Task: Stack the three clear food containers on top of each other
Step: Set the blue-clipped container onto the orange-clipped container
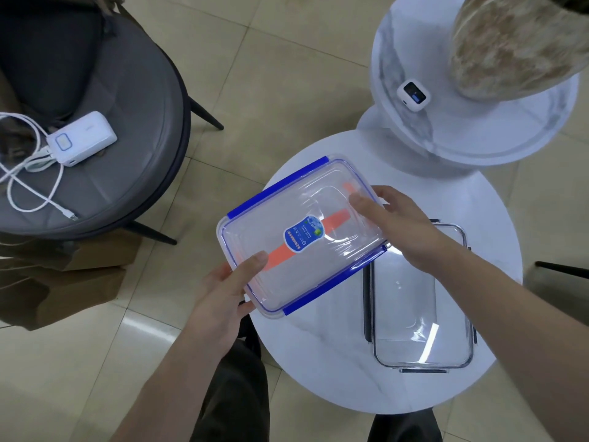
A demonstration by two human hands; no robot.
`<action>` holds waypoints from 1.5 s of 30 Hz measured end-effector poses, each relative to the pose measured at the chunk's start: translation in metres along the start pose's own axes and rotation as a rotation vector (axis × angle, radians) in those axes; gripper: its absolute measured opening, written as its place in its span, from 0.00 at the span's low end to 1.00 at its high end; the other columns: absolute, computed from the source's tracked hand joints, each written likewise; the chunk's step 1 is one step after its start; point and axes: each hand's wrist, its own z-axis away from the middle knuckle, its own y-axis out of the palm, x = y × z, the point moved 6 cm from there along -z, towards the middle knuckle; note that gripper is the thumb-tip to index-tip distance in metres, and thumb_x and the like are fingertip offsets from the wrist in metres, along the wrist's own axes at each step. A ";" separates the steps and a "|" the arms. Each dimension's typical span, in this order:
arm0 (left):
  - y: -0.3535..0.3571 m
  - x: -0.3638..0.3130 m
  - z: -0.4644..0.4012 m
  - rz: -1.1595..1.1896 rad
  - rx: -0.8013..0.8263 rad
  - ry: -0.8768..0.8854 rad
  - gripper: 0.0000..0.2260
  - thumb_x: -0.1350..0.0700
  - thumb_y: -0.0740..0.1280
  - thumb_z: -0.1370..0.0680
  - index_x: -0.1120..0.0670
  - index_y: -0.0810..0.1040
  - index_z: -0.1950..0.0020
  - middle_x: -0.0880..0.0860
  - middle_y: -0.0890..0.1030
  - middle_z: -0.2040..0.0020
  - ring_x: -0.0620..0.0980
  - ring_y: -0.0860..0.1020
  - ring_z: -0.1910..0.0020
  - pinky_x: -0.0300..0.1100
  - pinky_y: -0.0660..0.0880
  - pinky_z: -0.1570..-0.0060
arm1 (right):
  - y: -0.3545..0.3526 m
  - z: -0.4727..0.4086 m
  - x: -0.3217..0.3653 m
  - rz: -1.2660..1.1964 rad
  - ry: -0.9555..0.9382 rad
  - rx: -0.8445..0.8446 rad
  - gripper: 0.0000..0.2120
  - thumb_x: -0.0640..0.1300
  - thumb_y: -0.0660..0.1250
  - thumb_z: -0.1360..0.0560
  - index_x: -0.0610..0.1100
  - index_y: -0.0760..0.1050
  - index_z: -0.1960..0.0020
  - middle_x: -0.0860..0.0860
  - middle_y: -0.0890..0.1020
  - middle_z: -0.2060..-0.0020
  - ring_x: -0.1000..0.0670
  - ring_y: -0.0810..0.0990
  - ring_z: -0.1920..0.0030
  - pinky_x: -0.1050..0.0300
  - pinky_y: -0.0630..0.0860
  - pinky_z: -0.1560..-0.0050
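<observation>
A clear food container with blue clips (302, 234), an orange band and a blue label is held tilted above the left part of the round white table (334, 362). My left hand (223, 295) grips its near left corner, thumb on the lid. My right hand (401, 228) grips its far right end. A second clear container with dark clips (417, 314) rests on the table to the right, partly under the raised one and my right forearm. A third container is not visible.
A higher round marble table (478, 132) at the back right carries a small white device (412, 94) and a large speckled vase (516, 43). A grey chair (127, 154) on the left holds a white power bank (83, 138) with cables. Tiled floor lies between.
</observation>
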 end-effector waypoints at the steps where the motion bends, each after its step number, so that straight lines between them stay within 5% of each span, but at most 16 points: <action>1: 0.000 -0.004 0.003 0.002 0.003 0.013 0.27 0.48 0.76 0.33 0.49 0.78 0.34 0.54 0.88 0.44 0.56 0.86 0.44 0.49 0.86 0.57 | 0.000 0.001 0.003 -0.017 -0.011 -0.008 0.26 0.61 0.69 0.28 0.51 0.72 0.34 0.54 0.85 0.52 0.54 0.86 0.56 0.64 0.79 0.62; 7: -0.001 -0.045 0.027 0.004 0.009 0.111 0.28 0.47 0.76 0.33 0.47 0.78 0.33 0.52 0.88 0.44 0.54 0.87 0.46 0.50 0.85 0.57 | -0.006 0.019 0.039 -0.067 -0.082 -0.034 0.25 0.63 0.70 0.30 0.52 0.74 0.37 0.52 0.87 0.52 0.52 0.87 0.55 0.56 0.82 0.53; 12: 0.014 -0.090 0.051 -0.071 0.053 0.201 0.35 0.41 0.79 0.40 0.44 0.78 0.33 0.51 0.88 0.42 0.54 0.87 0.43 0.52 0.85 0.52 | -0.030 0.053 0.071 -0.107 -0.149 -0.058 0.21 0.62 0.67 0.27 0.52 0.75 0.39 0.57 0.86 0.56 0.61 0.85 0.62 0.70 0.77 0.69; 16: 0.051 -0.106 0.072 -0.105 0.130 0.232 0.24 0.45 0.79 0.34 0.44 0.81 0.39 0.51 0.89 0.46 0.52 0.88 0.47 0.50 0.86 0.54 | -0.063 0.083 0.074 -0.105 -0.164 -0.121 0.23 0.63 0.66 0.27 0.50 0.77 0.40 0.53 0.87 0.54 0.56 0.87 0.59 0.67 0.78 0.66; 22: 0.106 -0.096 0.085 -0.194 0.143 0.207 0.32 0.40 0.79 0.40 0.48 0.82 0.38 0.52 0.89 0.46 0.55 0.87 0.45 0.58 0.81 0.43 | -0.119 0.121 0.050 -0.152 -0.165 -0.232 0.22 0.61 0.65 0.28 0.46 0.79 0.42 0.59 0.86 0.64 0.60 0.85 0.65 0.70 0.74 0.70; 30: 0.155 -0.069 0.091 -0.286 0.159 0.146 0.27 0.41 0.75 0.39 0.46 0.83 0.42 0.50 0.89 0.48 0.55 0.86 0.45 0.60 0.81 0.42 | -0.162 0.153 0.009 -0.183 -0.089 -0.289 0.21 0.60 0.65 0.25 0.47 0.78 0.40 0.56 0.88 0.56 0.56 0.87 0.58 0.66 0.79 0.64; 33: 0.165 -0.061 0.094 -0.307 0.174 0.133 0.19 0.41 0.74 0.38 0.44 0.83 0.48 0.49 0.90 0.52 0.52 0.88 0.50 0.57 0.82 0.46 | -0.169 0.163 -0.005 -0.195 -0.075 -0.300 0.22 0.62 0.64 0.27 0.50 0.77 0.40 0.56 0.87 0.55 0.56 0.87 0.57 0.64 0.79 0.62; 36: 0.174 -0.054 0.098 -0.336 0.209 0.129 0.23 0.39 0.73 0.39 0.45 0.83 0.46 0.49 0.90 0.52 0.49 0.88 0.52 0.50 0.83 0.53 | -0.171 0.172 -0.021 -0.214 -0.057 -0.301 0.26 0.65 0.64 0.29 0.50 0.77 0.38 0.53 0.87 0.51 0.52 0.87 0.53 0.52 0.82 0.51; 39: 0.181 -0.045 0.102 -0.374 0.224 0.127 0.26 0.37 0.72 0.40 0.47 0.83 0.46 0.48 0.90 0.53 0.47 0.88 0.54 0.41 0.83 0.58 | -0.175 0.179 -0.040 -0.246 -0.035 -0.320 0.27 0.65 0.64 0.30 0.50 0.77 0.38 0.53 0.87 0.51 0.52 0.87 0.53 0.52 0.81 0.52; 45: 0.184 -0.022 0.097 -0.407 0.198 0.063 0.31 0.34 0.72 0.42 0.48 0.83 0.44 0.50 0.89 0.50 0.51 0.88 0.50 0.50 0.83 0.48 | -0.176 0.183 -0.067 -0.279 0.031 -0.322 0.27 0.64 0.65 0.31 0.50 0.76 0.38 0.52 0.87 0.50 0.51 0.88 0.53 0.54 0.83 0.56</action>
